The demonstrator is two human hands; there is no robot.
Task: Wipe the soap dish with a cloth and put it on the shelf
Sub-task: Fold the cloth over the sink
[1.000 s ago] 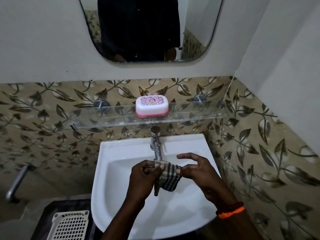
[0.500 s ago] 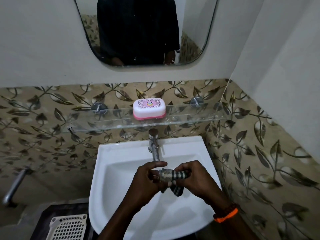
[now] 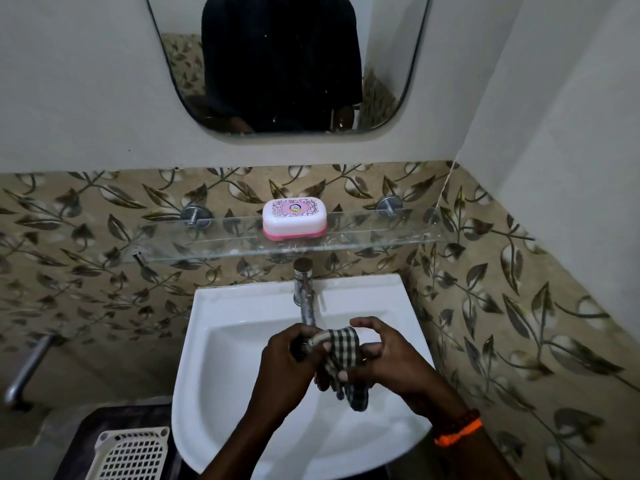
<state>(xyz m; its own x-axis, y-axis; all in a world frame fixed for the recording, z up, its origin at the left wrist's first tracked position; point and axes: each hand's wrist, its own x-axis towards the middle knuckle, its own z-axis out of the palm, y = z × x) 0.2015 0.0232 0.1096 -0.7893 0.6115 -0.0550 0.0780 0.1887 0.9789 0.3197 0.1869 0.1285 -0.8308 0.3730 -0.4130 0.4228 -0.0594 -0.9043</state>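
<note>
The sink (image 3: 242,341) is cut off below; its tap (image 3: 304,292) spout end is hidden behind the hands. Above the sink, the white-and-pink soap dish (image 3: 294,218) sits closed on the glass shelf (image 3: 381,233). Over the sink, the left hand (image 3: 291,358) and right hand (image 3: 384,358) both grip the bunched checked cloth (image 3: 343,355).

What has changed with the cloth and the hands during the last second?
The hands twisted the checked cloth tight, then loosened it; now the right hand has opened its upper fingers while the left hand keeps gripping. The soap dish stayed on the shelf.
</note>
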